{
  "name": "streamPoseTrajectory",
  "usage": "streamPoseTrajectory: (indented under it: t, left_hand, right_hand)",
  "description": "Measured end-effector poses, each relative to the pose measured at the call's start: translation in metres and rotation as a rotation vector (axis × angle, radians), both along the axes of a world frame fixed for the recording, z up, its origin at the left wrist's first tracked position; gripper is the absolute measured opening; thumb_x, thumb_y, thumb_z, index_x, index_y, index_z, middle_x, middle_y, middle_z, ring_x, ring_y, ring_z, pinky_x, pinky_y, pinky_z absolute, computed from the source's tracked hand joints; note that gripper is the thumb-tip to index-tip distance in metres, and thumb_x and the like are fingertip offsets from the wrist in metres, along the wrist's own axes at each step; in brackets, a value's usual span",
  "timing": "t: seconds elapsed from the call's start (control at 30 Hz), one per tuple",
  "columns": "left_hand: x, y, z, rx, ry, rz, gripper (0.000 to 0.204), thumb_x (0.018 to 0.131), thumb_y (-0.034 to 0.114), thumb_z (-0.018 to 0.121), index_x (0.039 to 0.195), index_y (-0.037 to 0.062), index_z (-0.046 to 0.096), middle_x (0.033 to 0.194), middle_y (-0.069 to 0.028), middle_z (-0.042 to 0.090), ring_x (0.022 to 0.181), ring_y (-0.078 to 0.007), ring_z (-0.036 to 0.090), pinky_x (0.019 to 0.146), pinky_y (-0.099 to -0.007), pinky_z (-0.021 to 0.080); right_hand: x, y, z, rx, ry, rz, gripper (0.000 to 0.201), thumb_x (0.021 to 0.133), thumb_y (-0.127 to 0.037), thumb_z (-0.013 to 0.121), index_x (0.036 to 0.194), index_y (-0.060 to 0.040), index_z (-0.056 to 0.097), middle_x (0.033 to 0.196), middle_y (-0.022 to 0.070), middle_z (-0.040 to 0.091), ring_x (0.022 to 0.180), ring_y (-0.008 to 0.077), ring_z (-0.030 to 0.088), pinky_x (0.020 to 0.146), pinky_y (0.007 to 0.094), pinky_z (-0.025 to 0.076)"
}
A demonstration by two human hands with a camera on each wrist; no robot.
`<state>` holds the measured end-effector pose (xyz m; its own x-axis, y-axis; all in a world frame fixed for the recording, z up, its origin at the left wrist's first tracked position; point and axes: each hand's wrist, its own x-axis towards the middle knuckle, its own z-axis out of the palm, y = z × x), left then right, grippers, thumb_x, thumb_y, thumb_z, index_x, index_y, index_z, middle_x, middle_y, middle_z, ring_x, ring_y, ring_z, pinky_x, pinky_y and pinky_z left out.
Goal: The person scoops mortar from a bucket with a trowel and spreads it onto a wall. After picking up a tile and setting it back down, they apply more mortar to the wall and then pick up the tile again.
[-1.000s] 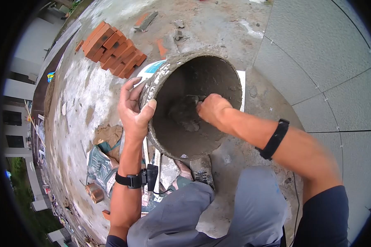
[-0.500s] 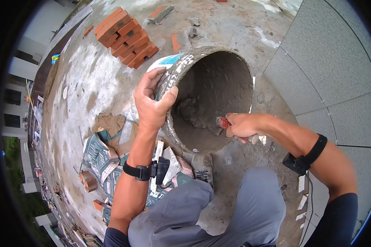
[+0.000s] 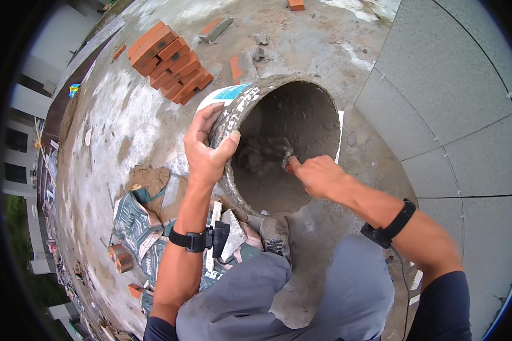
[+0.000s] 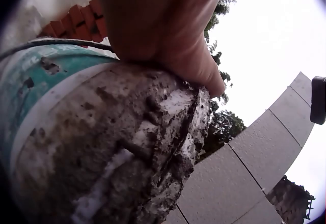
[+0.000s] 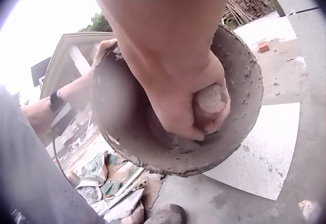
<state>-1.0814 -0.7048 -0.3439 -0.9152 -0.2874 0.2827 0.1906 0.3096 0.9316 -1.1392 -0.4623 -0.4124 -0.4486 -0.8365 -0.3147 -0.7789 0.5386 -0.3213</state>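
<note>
A mortar-crusted bucket (image 3: 250, 108) is tilted with its mouth toward me in the head view. My left hand (image 3: 207, 148) grips its left rim, thumb over the edge and fingers along the outside. Inside the bucket lies wet grey mortar (image 3: 264, 184). My right hand (image 3: 321, 176) reaches into the mouth and holds a trowel by its handle (image 5: 211, 99), the rounded butt showing in the right wrist view. Grey mortar covers the trowel's blade, deep in the bucket. In the left wrist view, the left hand (image 4: 168, 40) lies over the caked outer wall.
Red bricks (image 3: 168, 62) are stacked beyond the bucket to the left. Crumpled sacks (image 3: 136, 221) and white strips lie by my left forearm. Large grey tiles (image 3: 438, 108) stand at the right. A shoe (image 3: 276, 236) is just below the bucket.
The right hand drew back toward the near right rim with the trowel's red handle showing, then moved into the bucket again. The left hand keeps its grip on the rim.
</note>
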Motion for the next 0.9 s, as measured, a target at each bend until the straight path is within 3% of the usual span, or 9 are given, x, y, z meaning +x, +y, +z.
streamPoseTrajectory:
  t: [0.07,0.17,0.3,0.37,0.43,0.6,0.77,0.9]
  left_hand:
    - [0.001,0.000,0.001,-0.016,0.003,0.014,0.057,0.075,0.007,0.065,0.128,-0.0077,0.049,0.124,-0.0169,0.059,0.118,-0.0215,0.055,0.105,-0.0308,0.037]
    - [-0.001,-0.001,-0.002,-0.032,0.023,-0.001,0.056,0.075,0.006,0.065,0.128,-0.0075,0.049,0.124,-0.0170,0.059,0.117,-0.0210,0.055,0.104,-0.0302,0.038]
    - [-0.006,0.002,0.004,0.011,-0.008,-0.018,0.056,0.074,0.005,0.065,0.127,-0.0074,0.050,0.124,-0.0162,0.059,0.118,-0.0212,0.055,0.105,-0.0309,0.037]
    - [-0.009,0.001,0.002,0.022,-0.013,-0.015,0.056,0.074,0.005,0.066,0.127,-0.0073,0.050,0.124,-0.0159,0.059,0.119,-0.0213,0.055,0.106,-0.0311,0.037]
    - [-0.011,-0.002,-0.001,-0.005,0.049,0.036,0.061,0.073,0.019,0.075,0.124,-0.0074,0.054,0.117,-0.0165,0.064,0.110,-0.0204,0.060,0.099,-0.0314,0.042]
    - [-0.007,-0.017,0.001,0.066,0.051,0.029,0.062,0.073,0.018,0.075,0.124,-0.0087,0.053,0.119,-0.0175,0.063,0.111,-0.0209,0.059,0.100,-0.0319,0.042]
    - [-0.008,-0.024,0.000,0.135,0.034,0.042,0.062,0.073,0.018,0.075,0.124,-0.0090,0.052,0.120,-0.0184,0.063,0.111,-0.0209,0.059,0.100,-0.0320,0.042]
    - [-0.010,-0.031,0.001,0.148,0.033,0.026,0.062,0.072,0.018,0.076,0.124,-0.0091,0.052,0.120,-0.0190,0.063,0.112,-0.0211,0.059,0.100,-0.0320,0.042]
  right_hand:
    - [-0.003,-0.003,0.010,0.018,-0.004,-0.005,0.054,0.077,-0.002,0.065,0.127,0.0022,0.044,0.081,0.0202,0.069,0.078,0.0346,0.070,0.066,0.0446,0.054]
    - [-0.026,-0.005,0.020,-0.051,0.212,-0.112,0.050,0.077,-0.003,0.066,0.124,0.0032,0.049,0.083,0.0183,0.070,0.080,0.0315,0.071,0.067,0.0417,0.055]
    - [-0.058,-0.045,0.000,0.176,0.302,-0.035,0.041,0.077,-0.008,0.070,0.115,0.0044,0.058,0.094,0.0162,0.072,0.087,0.0269,0.072,0.071,0.0366,0.056]
    - [-0.059,-0.059,-0.018,0.250,0.252,-0.057,0.046,0.077,-0.011,0.072,0.117,0.0043,0.057,0.101,0.0155,0.072,0.093,0.0271,0.071,0.074,0.0364,0.056]
    - [-0.059,-0.064,-0.029,0.239,0.165,-0.072,0.049,0.076,-0.011,0.073,0.119,0.0040,0.056,0.104,0.0150,0.072,0.096,0.0278,0.071,0.076,0.0367,0.056]
    - [-0.059,-0.071,-0.025,0.292,-0.040,-0.005,0.052,0.076,-0.010,0.071,0.124,0.0019,0.055,0.111,0.0152,0.070,0.101,0.0308,0.069,0.079,0.0389,0.057]
    - [-0.062,-0.072,-0.017,0.291,-0.211,0.042,0.049,0.078,-0.005,0.060,0.126,0.0032,0.052,0.112,0.0187,0.068,0.107,0.0345,0.066,0.083,0.0423,0.055]
    - [-0.043,-0.073,-0.015,0.212,-0.266,0.000,0.050,0.079,-0.004,0.057,0.128,0.0039,0.050,0.111,0.0205,0.068,0.107,0.0362,0.065,0.086,0.0435,0.054]
